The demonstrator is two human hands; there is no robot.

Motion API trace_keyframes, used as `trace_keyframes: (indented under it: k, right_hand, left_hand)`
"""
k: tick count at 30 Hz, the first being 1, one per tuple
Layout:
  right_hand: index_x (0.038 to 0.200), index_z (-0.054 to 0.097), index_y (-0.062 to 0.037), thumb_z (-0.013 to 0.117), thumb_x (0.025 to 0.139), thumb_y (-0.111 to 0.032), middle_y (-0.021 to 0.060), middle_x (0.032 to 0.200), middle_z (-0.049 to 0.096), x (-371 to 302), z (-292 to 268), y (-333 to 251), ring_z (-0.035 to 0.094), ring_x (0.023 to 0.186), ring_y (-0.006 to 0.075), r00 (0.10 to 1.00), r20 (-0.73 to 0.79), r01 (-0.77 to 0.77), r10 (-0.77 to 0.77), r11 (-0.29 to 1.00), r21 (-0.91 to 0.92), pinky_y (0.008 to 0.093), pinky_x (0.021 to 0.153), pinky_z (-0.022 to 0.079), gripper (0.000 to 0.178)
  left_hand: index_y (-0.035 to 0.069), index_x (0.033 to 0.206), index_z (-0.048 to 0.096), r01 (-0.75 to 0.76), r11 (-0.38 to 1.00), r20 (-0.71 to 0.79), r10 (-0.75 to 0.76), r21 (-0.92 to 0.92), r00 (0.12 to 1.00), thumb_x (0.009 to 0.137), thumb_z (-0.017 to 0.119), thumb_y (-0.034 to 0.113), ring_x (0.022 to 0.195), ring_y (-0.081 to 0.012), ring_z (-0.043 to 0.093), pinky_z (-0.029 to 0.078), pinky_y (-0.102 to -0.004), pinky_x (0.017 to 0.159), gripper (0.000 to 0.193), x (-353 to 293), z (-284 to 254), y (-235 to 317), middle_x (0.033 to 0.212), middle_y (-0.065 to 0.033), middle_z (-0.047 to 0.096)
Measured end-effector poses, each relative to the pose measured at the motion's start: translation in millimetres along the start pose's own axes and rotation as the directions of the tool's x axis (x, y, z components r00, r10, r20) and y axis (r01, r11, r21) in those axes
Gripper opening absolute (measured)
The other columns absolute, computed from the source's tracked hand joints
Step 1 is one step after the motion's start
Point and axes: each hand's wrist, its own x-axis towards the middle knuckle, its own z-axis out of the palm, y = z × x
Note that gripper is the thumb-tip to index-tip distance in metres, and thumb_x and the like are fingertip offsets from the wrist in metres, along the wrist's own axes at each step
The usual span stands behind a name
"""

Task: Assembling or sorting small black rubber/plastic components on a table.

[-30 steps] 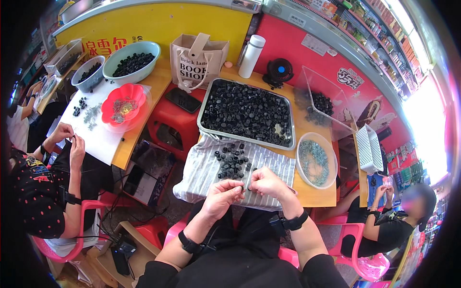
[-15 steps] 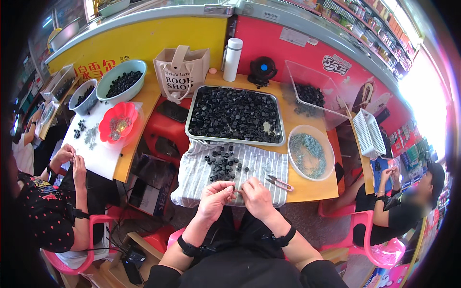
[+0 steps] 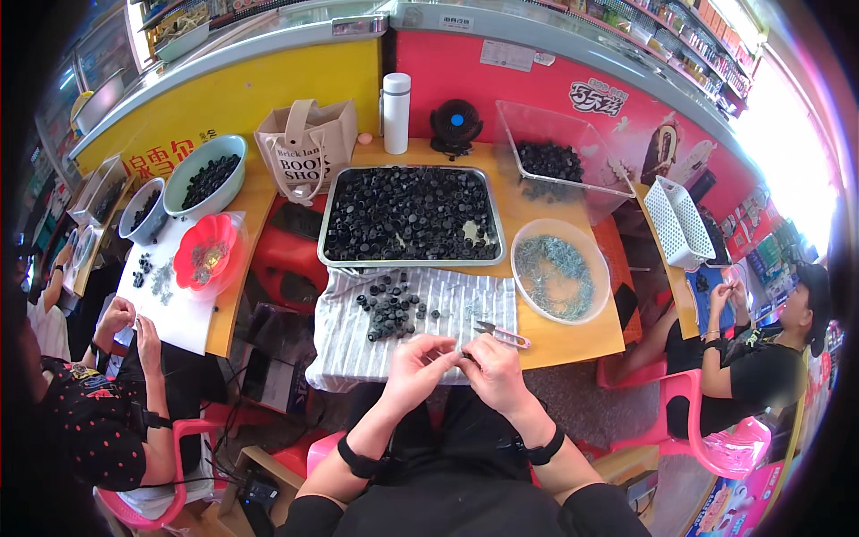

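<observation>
My left hand [image 3: 416,370] and my right hand [image 3: 494,372] meet over the front edge of a grey-and-white striped cloth [image 3: 335,336]. The right fingertips pinch a small dark piece [image 3: 466,356], mostly hidden by the fingers. The left fingers are bent in towards it, thumb against fingers; what they hold, if anything, is hidden. Just beyond my right hand lie thread snips [image 3: 508,337] with pale pink handles. Loose small black caps [image 3: 389,309] are heaped on the cloth. Behind them stands a metal tray [image 3: 412,263] full of similar black pieces.
A round clear tub [image 3: 601,291] of small metallic pieces sits right of the tray, a clear bin [image 3: 617,183] behind it. A white bottle [image 3: 395,115], black fan [image 3: 456,125] and canvas bag [image 3: 309,148] line the back. People work at tables on both sides.
The whole view has shifted. Both my hands have moved right along the cloth's edge, closer to the snips. The left fingers have changed from a tight pinch to a looser bend.
</observation>
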Motion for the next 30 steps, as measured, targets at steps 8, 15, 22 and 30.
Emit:
trace_keyframes:
  k: [8,15,22,30]
  right_hand:
    - [0.093,0.064,0.0008,0.072,0.075,0.006,0.0098,0.08,0.058,-0.4,-1.2,-22.6,0.061,0.067,0.022,0.98,0.091,-0.196,0.179,0.948,0.251,0.0321,0.057,0.047,0.02]
    - [0.098,0.065,0.0016,0.07,0.078,0.009,0.0093,0.083,0.06,-9.1,5.6,-24.7,0.064,0.071,0.0162,0.986,-0.025,-0.146,0.166,0.92,0.365,0.0274,0.06,0.051,0.022]
    - [0.098,0.065,0.0017,0.07,0.078,0.009,0.0109,0.084,0.06,-10.8,16.4,-30.1,0.063,0.069,0.0218,0.981,-0.177,-0.044,0.08,0.979,0.2,0.0296,0.058,0.05,0.022]
    - [0.097,0.065,0.0028,0.072,0.078,0.005,0.0125,0.082,0.061,-10.6,18.7,-30.7,0.062,0.067,0.0254,0.974,-0.224,0.016,0.009,0.994,0.107,0.0328,0.056,0.049,0.02]
  left_hand:
    - [-0.002,0.105,0.069,0.396,0.624,0.281,-0.279,-0.674,0.918,0.091,0.067,0.008,0.077,-0.0118,0.065,0.051,-0.0235,0.067,0.017,-5.2,-9.4,-9.5,0.09,-0.008,0.071]
    - [-0.001,0.101,0.07,0.368,0.494,0.282,-0.242,-0.788,0.928,0.091,0.066,0.006,0.074,-0.0125,0.064,0.051,-0.0261,0.067,0.013,-9.3,-9.1,-10.2,0.088,-0.0073,0.07]
    - [-0.002,0.103,0.069,0.364,0.46,0.274,-0.252,-0.81,0.928,0.092,0.063,0.005,0.076,-0.0135,0.064,0.052,-0.0292,0.071,0.014,-11.8,-9.6,-2.3,0.09,-0.0076,0.069]
    - [-0.003,0.103,0.068,0.361,0.443,0.272,-0.252,-0.821,0.929,0.093,0.063,0.004,0.078,-0.0154,0.065,0.053,-0.0295,0.074,0.014,-14.1,-7.7,-4.9,0.09,-0.008,0.069]
